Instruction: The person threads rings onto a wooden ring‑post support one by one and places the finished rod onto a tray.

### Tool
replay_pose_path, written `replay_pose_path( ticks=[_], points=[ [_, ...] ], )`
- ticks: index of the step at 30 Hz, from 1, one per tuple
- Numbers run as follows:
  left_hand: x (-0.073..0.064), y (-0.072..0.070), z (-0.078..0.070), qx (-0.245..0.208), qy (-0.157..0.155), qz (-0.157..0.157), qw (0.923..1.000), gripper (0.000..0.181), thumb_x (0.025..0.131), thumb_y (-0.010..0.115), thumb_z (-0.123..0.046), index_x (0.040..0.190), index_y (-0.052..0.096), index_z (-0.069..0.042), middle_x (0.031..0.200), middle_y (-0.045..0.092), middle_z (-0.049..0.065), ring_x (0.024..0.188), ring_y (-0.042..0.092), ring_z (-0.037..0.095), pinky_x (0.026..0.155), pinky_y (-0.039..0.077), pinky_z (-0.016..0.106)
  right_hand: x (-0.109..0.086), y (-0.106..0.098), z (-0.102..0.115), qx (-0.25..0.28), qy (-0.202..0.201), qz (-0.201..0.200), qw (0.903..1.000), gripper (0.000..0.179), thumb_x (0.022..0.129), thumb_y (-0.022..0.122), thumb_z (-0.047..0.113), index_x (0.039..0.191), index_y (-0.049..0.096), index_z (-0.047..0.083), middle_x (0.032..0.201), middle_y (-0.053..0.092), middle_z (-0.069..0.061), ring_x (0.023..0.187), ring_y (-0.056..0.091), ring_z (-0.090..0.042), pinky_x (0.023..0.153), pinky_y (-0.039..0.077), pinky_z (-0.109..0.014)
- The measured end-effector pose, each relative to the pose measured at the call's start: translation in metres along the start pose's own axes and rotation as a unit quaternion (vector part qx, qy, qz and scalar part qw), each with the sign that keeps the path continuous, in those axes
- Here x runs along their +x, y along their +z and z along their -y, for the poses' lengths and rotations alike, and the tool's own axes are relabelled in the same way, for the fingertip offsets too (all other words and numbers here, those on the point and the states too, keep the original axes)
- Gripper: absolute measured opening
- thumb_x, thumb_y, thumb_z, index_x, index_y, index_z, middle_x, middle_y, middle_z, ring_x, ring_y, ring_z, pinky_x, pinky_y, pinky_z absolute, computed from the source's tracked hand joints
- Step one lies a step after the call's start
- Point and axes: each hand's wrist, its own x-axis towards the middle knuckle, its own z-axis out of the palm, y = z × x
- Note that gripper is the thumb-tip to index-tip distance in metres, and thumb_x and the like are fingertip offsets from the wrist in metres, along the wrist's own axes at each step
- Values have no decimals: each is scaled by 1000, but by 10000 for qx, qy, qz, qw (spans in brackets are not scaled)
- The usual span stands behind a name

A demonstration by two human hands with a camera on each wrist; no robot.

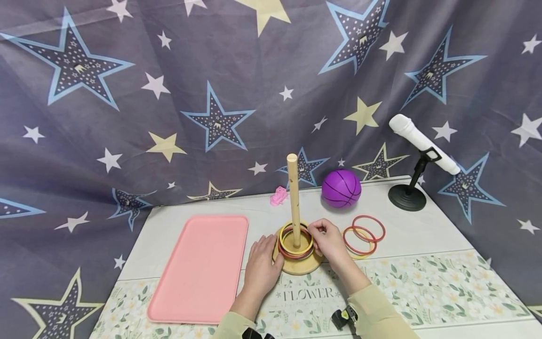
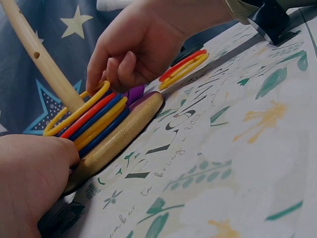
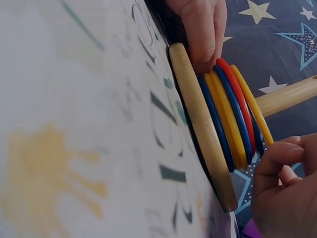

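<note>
A wooden pole (image 1: pixel 293 197) stands upright on a round wooden base (image 1: pixel 298 269), with a stack of coloured rings around it. The stack shows blue, yellow and red bands, and a yellow ring (image 3: pixel 252 103) lies on top, slightly tilted. My right hand (image 1: pixel 329 239) pinches this top ring at its right edge between thumb and index finger, the other fingers curled in. On the opposite side, my left hand (image 1: pixel 263 266) rests against the base and the lower rings, fingers extended. The red ring (image 2: pixel 89 123) sits just under the top one.
Loose red rings (image 1: pixel 367 216) and a yellow ring (image 1: pixel 360 257) overlap to the right. A pink tray (image 1: pixel 199 268) lies at left. Behind stand a purple ball (image 1: pixel 341 188), a small pink figure (image 1: pixel 278 196) and a white microphone (image 1: pixel 423 141) on a black stand (image 1: pixel 407 197).
</note>
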Motion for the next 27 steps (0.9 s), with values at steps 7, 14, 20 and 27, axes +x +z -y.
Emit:
replay_pose_path(
  ticks=[7, 14, 20, 27],
  points=[
    [0, 0, -1, -9, 4, 1, 10000, 59, 103, 69, -21, 156, 59, 2, 158, 60, 20, 157, 44, 41, 134, 25, 58, 1, -1, -2, 105, -31, -13, 9999, 11, 107, 68, 7, 110, 65, -3, 81, 55, -6, 53, 46, -10, 42, 39, -20],
    [0, -2, -1, -9, 3, 19, 10000, 59, 103, 69, -21, 156, 59, 2, 158, 60, 20, 157, 44, 41, 134, 25, 58, 0, -1, -1, 152, -28, 21, 9999, 9, 108, 67, 4, 111, 63, -4, 87, 56, -8, 55, 48, -10, 42, 39, -19],
    [0, -2, -1, -7, 2, 36, 10000, 58, 104, 69, -22, 156, 59, 1, 158, 60, 20, 157, 44, 41, 134, 24, 58, 0, -1, 1, 144, -15, 22, 9999, 11, 108, 67, 5, 113, 63, -4, 89, 56, -7, 55, 48, -9, 42, 40, -20],
    [1, 0, 1, 32, 6, 51, 10000, 59, 104, 69, -22, 156, 58, 2, 159, 59, 20, 157, 44, 41, 134, 24, 57, 1, -9, 4, 25, -103, -47, 9999, 13, 106, 68, 5, 115, 64, -4, 90, 58, -7, 56, 49, -10, 42, 40, -20]
  ],
)
